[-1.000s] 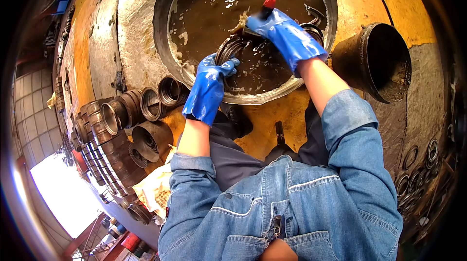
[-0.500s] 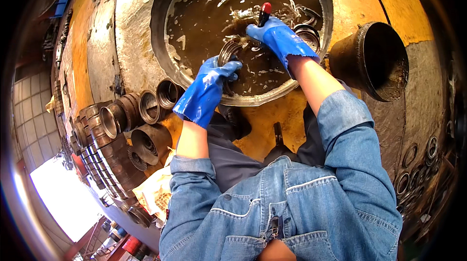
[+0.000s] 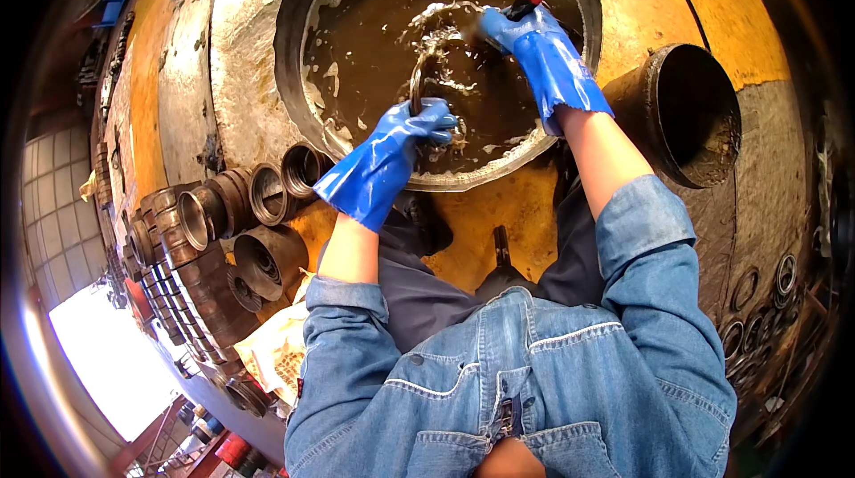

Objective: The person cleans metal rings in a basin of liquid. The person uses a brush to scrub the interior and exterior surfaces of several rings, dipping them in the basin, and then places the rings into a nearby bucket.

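My left hand (image 3: 387,153), in a blue rubber glove, grips a metal ring (image 3: 416,91) on edge above the murky brown liquid (image 3: 374,42) in a round basin (image 3: 290,60). Its fingers wrap round the ring's near part. My right hand (image 3: 548,64), gloved the same way, is closed round the black handle of a brush (image 3: 521,6) whose red end points up. The brush's head is smeared by motion near the hand's left side, apart from the ring. Ripples and foam cover parts of the liquid.
An open metal cylinder (image 3: 663,113) lies tilted right of the basin. Several greasy rings and sleeves (image 3: 203,215) are lined up at left, with a crumpled bag (image 3: 272,344) near my left elbow. More rings (image 3: 753,327) lie at far right.
My right hand has moved right with the brush, away from the ring. The ring in my left hand has turned more edge-on. Metal rings in the basin's right side are now covered by my right hand.
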{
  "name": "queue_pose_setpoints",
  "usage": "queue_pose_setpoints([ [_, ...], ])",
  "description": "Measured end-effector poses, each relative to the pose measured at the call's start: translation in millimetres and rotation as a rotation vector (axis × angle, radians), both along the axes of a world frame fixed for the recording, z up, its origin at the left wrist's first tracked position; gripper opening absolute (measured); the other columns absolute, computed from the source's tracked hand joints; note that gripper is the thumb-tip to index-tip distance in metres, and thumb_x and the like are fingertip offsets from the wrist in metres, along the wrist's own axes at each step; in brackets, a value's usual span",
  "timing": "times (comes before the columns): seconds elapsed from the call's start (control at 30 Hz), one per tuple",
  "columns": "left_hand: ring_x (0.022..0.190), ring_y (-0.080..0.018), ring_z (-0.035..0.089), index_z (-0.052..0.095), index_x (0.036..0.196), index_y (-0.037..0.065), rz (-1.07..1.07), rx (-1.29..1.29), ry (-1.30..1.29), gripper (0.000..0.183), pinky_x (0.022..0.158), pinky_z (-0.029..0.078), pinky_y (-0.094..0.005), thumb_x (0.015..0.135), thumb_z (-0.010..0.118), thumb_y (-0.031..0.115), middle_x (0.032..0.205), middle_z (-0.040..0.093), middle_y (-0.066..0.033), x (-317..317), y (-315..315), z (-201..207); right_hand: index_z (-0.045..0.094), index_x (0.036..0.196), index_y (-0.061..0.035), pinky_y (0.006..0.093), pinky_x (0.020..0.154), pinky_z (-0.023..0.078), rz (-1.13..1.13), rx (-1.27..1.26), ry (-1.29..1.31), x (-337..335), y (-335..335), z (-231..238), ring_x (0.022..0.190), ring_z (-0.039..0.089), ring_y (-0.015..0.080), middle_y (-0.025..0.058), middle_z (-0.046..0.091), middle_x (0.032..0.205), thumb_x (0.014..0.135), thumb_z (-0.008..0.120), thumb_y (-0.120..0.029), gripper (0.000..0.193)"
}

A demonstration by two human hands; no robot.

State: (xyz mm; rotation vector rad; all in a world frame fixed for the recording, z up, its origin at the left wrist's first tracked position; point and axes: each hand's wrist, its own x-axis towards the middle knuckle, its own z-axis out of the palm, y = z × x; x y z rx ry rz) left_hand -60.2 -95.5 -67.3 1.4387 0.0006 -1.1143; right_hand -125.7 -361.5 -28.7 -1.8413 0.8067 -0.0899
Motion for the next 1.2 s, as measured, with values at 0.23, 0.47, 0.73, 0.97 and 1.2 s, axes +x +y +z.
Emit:
queue_pose_setpoints([
  [0.23, 0.093, -0.0149, 0.069, 0.070, 0.128, -0.003, 0.167, -0.001, -0.258, 0.034, 0.085, 0.057, -0.0295, 0.095, 0.062, 0.001, 0.108, 0.075, -0.0086, 5.7, 20.2, -2.4, 0.076, 0.103, -0.0010, 0.0403, 0.088, 0.056, 0.574, 0.682, -0.407, 23.9, 33.4, 4.7, 0.098, 0.074, 0.0248, 0.0174, 0.078, 0.104, 0.091, 0.069, -0.045, 0.046],
  [0.47, 0.104, -0.0198, 0.071, 0.067, 0.130, -0.006, 0.149, -0.080, -0.160, 0.040, 0.092, 0.057, -0.0325, 0.091, 0.064, -0.007, 0.117, 0.075, -0.0125, 8.1, 21.5, 6.8, 0.079, 0.103, -0.0066, 0.0392, 0.084, 0.055, 0.472, 0.220, 0.178, 54.9, 54.3, -22.1, 0.088, 0.072, 0.0294, 0.0168, 0.076, 0.096, 0.086, 0.065, -0.047, 0.046],
  [0.73, 0.099, -0.0180, 0.070, 0.069, 0.128, -0.005, 0.056, -0.003, -0.202, 0.039, 0.090, 0.054, -0.0307, 0.089, 0.068, -0.002, 0.114, 0.076, -0.0138, 15.3, 31.5, -1.5, 0.080, 0.088, -0.0091, 0.0304, 0.076, 0.051, 0.484, 0.388, -0.108, 50.4, 54.5, -15.9, 0.080, 0.067, 0.0160, 0.0047, 0.077, 0.086, 0.093, 0.066, -0.045, 0.039],
  [0.97, 0.093, -0.0197, 0.071, 0.071, 0.123, -0.004, 0.180, -0.059, -0.143, 0.032, 0.086, 0.056, -0.0314, 0.091, 0.068, -0.002, 0.110, 0.076, -0.0125, 3.0, 16.9, 17.1, 0.074, 0.090, -0.0043, 0.0394, 0.078, 0.051, 0.404, 0.186, 0.130, 40.7, 50.2, -10.4, 0.081, 0.063, 0.0271, 0.0149, 0.072, 0.089, 0.084, 0.066, -0.046, 0.043],
  [1.2, 0.073, -0.0185, 0.063, 0.069, 0.125, -0.008, 0.007, 0.056, 0.161, 0.036, 0.066, 0.051, -0.0313, 0.100, 0.072, 0.017, 0.086, 0.068, -0.0087, 17.9, 11.1, -2.0, 0.078, 0.102, -0.0043, 0.0421, 0.091, 0.056, 0.274, -0.026, 0.304, 39.5, 30.2, -36.6, 0.098, 0.074, 0.0325, 0.0210, 0.077, 0.103, 0.084, 0.068, -0.054, 0.053],
])
